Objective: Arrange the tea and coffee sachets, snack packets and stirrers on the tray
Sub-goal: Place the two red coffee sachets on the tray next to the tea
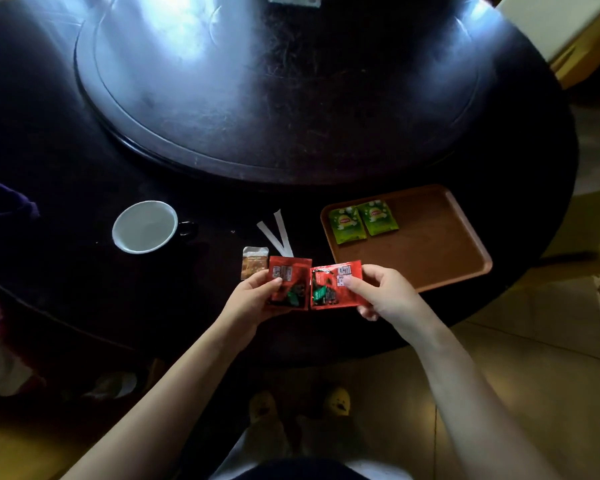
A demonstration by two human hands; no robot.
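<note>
My left hand [253,299] grips one red sachet [290,284] and my right hand [381,296] grips a second red sachet [336,285]; the two are held side by side above the table's near edge. To the right lies a brown tray [430,244] with two green tea sachets [362,220] in its far left corner. Two white stirrers [278,233] lie crossed on the table just beyond the red sachets. A small tan snack packet [253,261] rests left of them, partly hidden by the left sachet.
A white-lined mug [145,226] stands on the dark round table [84,188] to the left. A large raised turntable [274,98] fills the table's middle. Purple cloth [4,202] lies at the left edge. Tiled floor [534,341] is on the right.
</note>
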